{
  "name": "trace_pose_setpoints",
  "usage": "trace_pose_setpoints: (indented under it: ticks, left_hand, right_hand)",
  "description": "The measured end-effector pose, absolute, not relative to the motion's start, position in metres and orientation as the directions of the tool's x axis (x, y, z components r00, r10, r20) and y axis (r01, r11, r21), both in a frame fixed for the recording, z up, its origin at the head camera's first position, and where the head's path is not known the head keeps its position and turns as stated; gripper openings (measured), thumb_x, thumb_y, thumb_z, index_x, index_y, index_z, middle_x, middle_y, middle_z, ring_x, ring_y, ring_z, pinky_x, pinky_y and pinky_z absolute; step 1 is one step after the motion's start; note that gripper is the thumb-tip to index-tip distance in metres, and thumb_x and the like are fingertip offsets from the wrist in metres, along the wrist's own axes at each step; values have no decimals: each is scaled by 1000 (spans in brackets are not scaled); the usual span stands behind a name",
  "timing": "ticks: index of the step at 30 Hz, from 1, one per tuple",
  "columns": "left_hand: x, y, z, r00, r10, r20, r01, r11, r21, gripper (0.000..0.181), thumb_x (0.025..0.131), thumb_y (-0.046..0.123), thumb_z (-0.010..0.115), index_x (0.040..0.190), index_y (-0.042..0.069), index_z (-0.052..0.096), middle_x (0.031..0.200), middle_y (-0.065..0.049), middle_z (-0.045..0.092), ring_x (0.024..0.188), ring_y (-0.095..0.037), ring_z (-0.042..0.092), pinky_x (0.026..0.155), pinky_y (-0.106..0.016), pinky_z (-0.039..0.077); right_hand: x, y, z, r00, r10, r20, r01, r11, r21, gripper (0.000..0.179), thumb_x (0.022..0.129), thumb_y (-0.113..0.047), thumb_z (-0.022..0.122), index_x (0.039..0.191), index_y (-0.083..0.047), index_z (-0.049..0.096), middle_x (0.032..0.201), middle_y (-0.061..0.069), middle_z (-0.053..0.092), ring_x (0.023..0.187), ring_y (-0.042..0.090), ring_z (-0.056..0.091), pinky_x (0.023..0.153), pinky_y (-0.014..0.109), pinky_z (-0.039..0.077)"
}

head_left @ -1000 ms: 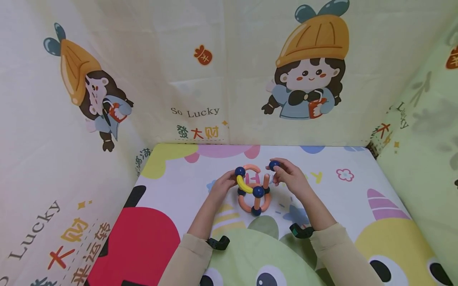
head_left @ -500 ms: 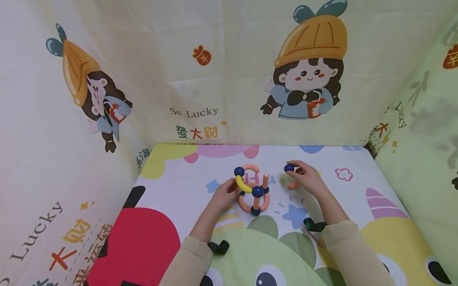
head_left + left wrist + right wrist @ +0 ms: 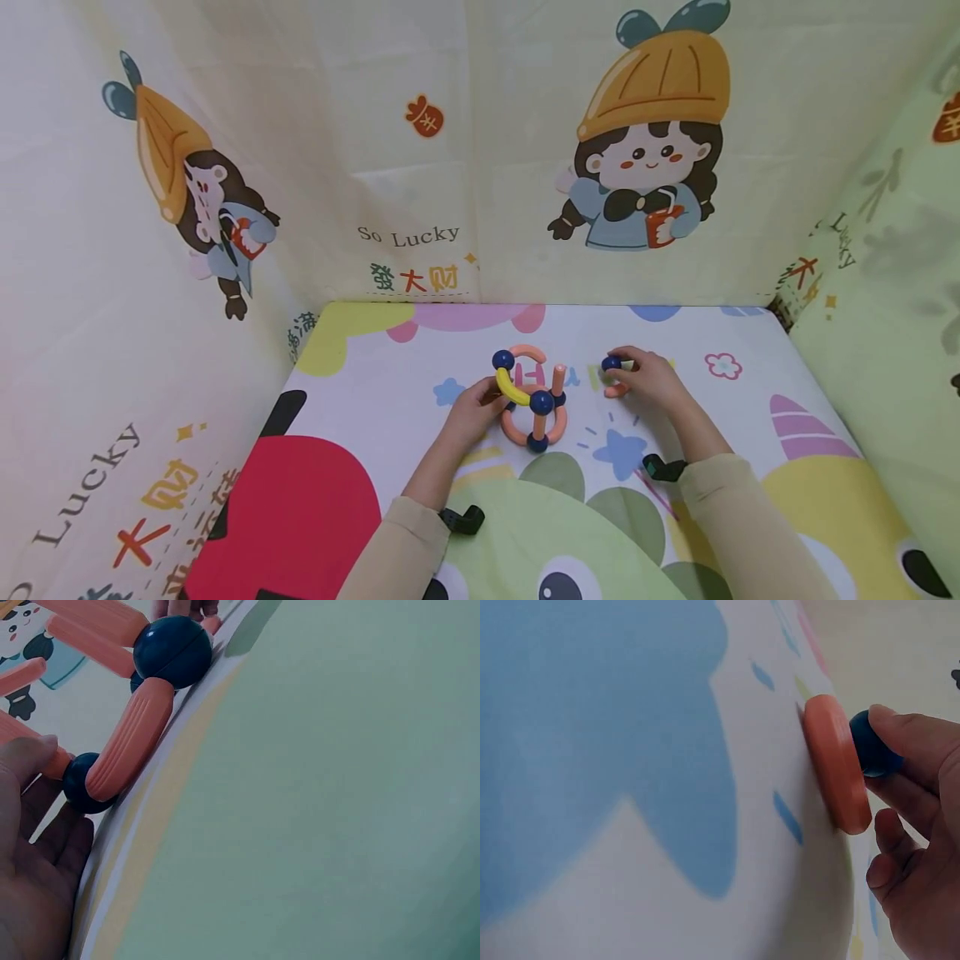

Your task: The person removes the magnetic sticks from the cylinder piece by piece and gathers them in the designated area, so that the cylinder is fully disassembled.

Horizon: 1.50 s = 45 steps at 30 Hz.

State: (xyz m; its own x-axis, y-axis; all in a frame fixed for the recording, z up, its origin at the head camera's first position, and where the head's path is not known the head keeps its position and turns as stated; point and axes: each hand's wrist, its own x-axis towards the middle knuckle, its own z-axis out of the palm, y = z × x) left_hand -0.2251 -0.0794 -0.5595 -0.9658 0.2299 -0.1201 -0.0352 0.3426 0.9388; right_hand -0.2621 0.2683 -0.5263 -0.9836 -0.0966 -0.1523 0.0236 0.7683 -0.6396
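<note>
A ball-and-rod toy frame (image 3: 538, 417) of blue balls and salmon rods stands mid-table, with one yellow curved rod (image 3: 512, 388) on its upper left. My left hand (image 3: 474, 410) holds the frame's left side; in the left wrist view its thumb lies on a salmon rod beside a blue ball (image 3: 82, 784), fingers behind. To the right, my right hand (image 3: 651, 379) pinches a loose blue ball (image 3: 873, 746) between thumb and fingers. Right against that ball, in the right wrist view, is a short salmon curved rod (image 3: 837, 765), low over the table.
A cartoon-printed mat (image 3: 420, 358) covers the table. Printed cloth walls (image 3: 517, 167) rise at the back and both sides. Each wrist wears a small black camera, such as the right one (image 3: 663, 468).
My right hand has carried the blue ball away from the frame to the right, then down to the salmon curved rod. My left hand has slid slightly lower on the frame's left side.
</note>
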Motion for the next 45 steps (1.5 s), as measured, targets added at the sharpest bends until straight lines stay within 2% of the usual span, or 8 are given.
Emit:
trace_pose_setpoints:
  ticks: [3, 7, 14, 20, 26, 33, 38, 45]
  left_hand:
    - [-223, -80, -558, -970, 216, -110, -17, 392, 920, 39, 96, 42, 63, 133, 31, 60, 127, 7, 66, 121, -20, 60, 103, -44, 48]
    - [-222, -80, -557, -972, 211, -106, -7, 421, 907, 38, 96, 40, 63, 133, 32, 60, 127, 5, 66, 122, -22, 59, 106, -46, 47]
    - [-222, -81, -557, -973, 203, -108, -9, 438, 899, 37, 96, 41, 62, 132, 33, 61, 125, 6, 66, 121, -20, 60, 106, -44, 47]
    - [-223, -82, -555, -970, 210, -125, -20, 443, 896, 38, 94, 40, 65, 131, 32, 61, 126, 4, 66, 120, -21, 60, 106, -44, 47]
    - [-225, -83, -554, -965, 225, -137, -20, 457, 890, 43, 93, 41, 66, 134, 30, 59, 127, 3, 65, 119, -21, 60, 106, -45, 46]
    - [-226, -83, -556, -965, 226, -133, -15, 460, 888, 43, 95, 39, 64, 136, 27, 58, 128, 2, 65, 122, -22, 59, 107, -46, 45]
    - [-226, -83, -558, -965, 235, -116, 4, 456, 890, 42, 95, 39, 63, 135, 28, 58, 126, 3, 66, 121, -22, 59, 107, -45, 45]
    - [-227, -84, -561, -966, 240, -97, 27, 464, 886, 41, 96, 41, 62, 135, 28, 59, 123, 4, 67, 118, -21, 61, 105, -45, 47]
  right_hand:
    - [-262, 268, -529, -981, -106, -159, 19, 773, -635, 51, 93, -40, 67, 137, -15, 55, 123, 22, 60, 105, 37, 54, 86, 49, 45]
    - [-261, 268, -531, -983, -116, -141, 0, 774, -633, 51, 94, -38, 66, 136, -11, 56, 137, 26, 55, 125, 46, 49, 104, 64, 36]
    - [-264, 268, -531, -981, -111, -158, 12, 781, -624, 54, 94, -39, 65, 140, -12, 53, 147, 22, 47, 138, 46, 37, 112, 65, 27]
    - [-265, 261, -519, -989, -125, -73, -55, 794, -605, 50, 94, -37, 65, 137, -12, 57, 139, 17, 55, 108, 35, 52, 91, 48, 44]
    - [-263, 242, -497, -987, -157, -38, -100, 777, -622, 49, 95, -45, 63, 135, -16, 59, 124, 10, 62, 96, 27, 50, 72, 33, 40]
    - [-254, 220, -480, -973, -224, -63, -111, 685, -720, 49, 95, -50, 60, 133, -20, 60, 118, 4, 66, 99, 25, 53, 74, 31, 48]
    - [-247, 208, -482, -931, -328, -157, -71, 588, -805, 50, 96, -51, 58, 137, -22, 57, 123, 7, 64, 101, 32, 57, 78, 42, 54]
    - [-239, 199, -506, -907, -388, -165, -46, 481, -876, 40, 98, -34, 60, 136, -20, 56, 111, 15, 67, 90, 30, 62, 84, 44, 53]
